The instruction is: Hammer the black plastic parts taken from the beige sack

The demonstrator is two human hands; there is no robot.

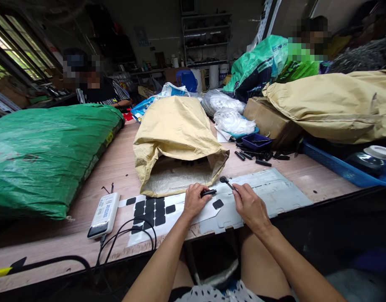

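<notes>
My left hand (194,199) is closed on a short black handle-like piece (208,192) just in front of a yellow paper sack's mouth. Between the fingers of my right hand (251,206) is a small tool with a round black head (223,179) and a thin metal shaft; its exact kind is not clear. The tool's head points up and to the left, apart from the black piece. Below and between my hands lies a single rounded black square (217,204) on white paper. To the left is a white sheet with several black square stickers (149,212).
An open yellow sack (180,126) stands ahead, a green sack (48,155) at left. A white power bank (104,215) with black cables lies near the edge. Black handles (264,162), a purple tray (257,141) and a blue tray (334,165) are at right. Two people sit beyond.
</notes>
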